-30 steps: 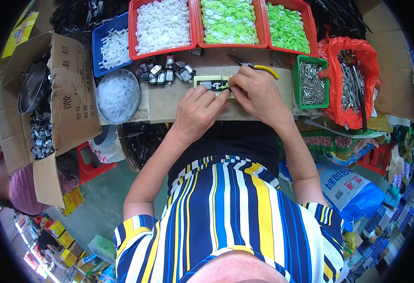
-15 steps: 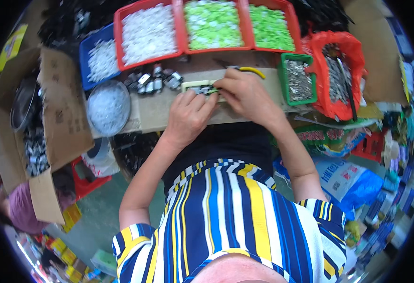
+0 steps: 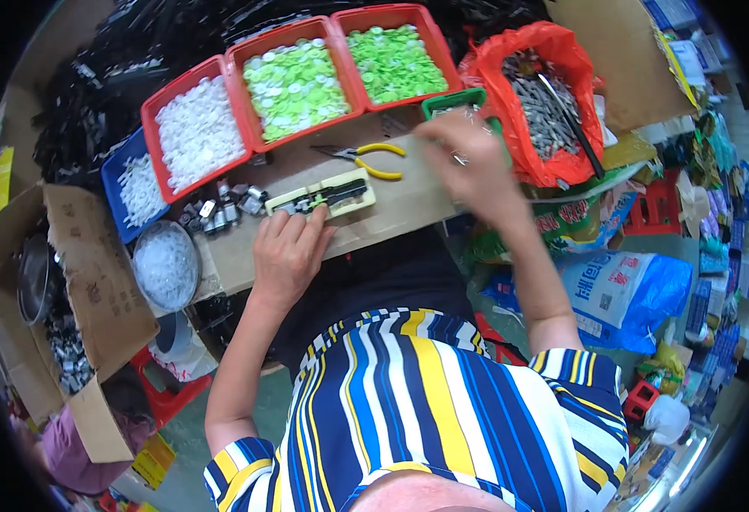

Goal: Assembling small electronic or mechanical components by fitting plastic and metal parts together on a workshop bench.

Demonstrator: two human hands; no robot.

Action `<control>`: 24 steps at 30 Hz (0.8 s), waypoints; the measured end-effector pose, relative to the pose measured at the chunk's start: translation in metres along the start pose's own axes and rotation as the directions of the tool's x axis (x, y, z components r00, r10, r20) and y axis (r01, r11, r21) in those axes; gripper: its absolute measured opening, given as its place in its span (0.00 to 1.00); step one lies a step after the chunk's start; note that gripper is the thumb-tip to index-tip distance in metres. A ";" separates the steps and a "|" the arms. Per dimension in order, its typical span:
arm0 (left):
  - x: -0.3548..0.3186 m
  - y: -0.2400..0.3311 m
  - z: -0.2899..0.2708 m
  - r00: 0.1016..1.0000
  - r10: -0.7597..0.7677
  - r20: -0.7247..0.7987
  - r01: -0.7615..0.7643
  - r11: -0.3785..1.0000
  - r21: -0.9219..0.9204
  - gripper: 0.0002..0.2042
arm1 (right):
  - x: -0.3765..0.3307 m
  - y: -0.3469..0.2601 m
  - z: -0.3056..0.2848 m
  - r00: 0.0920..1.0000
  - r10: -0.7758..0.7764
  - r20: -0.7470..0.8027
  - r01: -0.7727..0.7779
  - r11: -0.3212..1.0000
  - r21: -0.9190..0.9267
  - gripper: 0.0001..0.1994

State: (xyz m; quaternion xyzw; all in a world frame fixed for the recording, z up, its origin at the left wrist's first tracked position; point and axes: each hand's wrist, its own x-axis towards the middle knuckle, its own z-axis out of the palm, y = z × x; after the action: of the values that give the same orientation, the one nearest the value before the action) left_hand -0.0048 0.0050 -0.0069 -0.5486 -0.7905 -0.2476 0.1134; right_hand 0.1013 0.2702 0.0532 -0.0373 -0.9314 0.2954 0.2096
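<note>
My left hand (image 3: 287, 256) rests at the near left edge of a shallow cream-coloured holder (image 3: 360, 205), its fingers bent and close together. Its index fingertip presses on a small green piece (image 3: 318, 201) inside. Along the holder lies a long black part (image 3: 340, 189) with metal bits at its left end. My right hand (image 3: 468, 166) is over the small green tray (image 3: 451, 99), smeared by motion; its fingers cannot be made out. Thin shiny slivers show near them. Pliers with yellow handles (image 3: 380, 161) lie just beyond the holder, handles apart.
Red trays of white pieces (image 3: 204, 132) and green discs (image 3: 297, 85) line the back. A blue tray (image 3: 116, 183), a clear bowl (image 3: 166, 264) and small metal blocks (image 3: 225, 209) are left. A red bag (image 3: 532, 38) of metal parts stands right; a cardboard box (image 3: 97, 282) is far left.
My right hand has left the holder and moved right to the green tray. My left hand stays at the holder. The whole view has turned, and the pliers now show fully.
</note>
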 end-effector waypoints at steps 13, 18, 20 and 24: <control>-0.011 -0.056 -0.069 0.929 -0.331 -0.164 0.313 0.941 -0.124 0.08 | -0.035 0.174 -0.090 0.969 0.244 0.047 -0.213 0.913 -0.348 0.18; -0.024 -0.126 -0.102 0.867 -0.424 -0.261 0.481 0.849 0.217 0.07 | -0.022 0.174 -0.095 0.976 0.206 0.076 -0.146 0.867 -0.476 0.13; -0.021 -0.150 -0.107 0.858 -0.449 -0.249 0.513 0.782 0.354 0.06 | -0.027 0.182 -0.101 0.974 0.218 0.057 -0.165 0.862 -0.480 0.11; -0.004 -0.191 -0.101 0.834 -0.474 -0.281 0.550 0.677 0.490 0.06 | -0.032 0.176 -0.105 0.979 0.196 -0.052 -0.197 0.863 -0.465 0.08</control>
State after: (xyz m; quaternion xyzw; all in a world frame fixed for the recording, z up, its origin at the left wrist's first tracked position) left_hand -0.1895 -0.1028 0.0268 -0.2306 -0.9396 -0.0660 0.2440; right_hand 0.1644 0.4653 0.0191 -0.1817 -0.9660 0.0820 0.1647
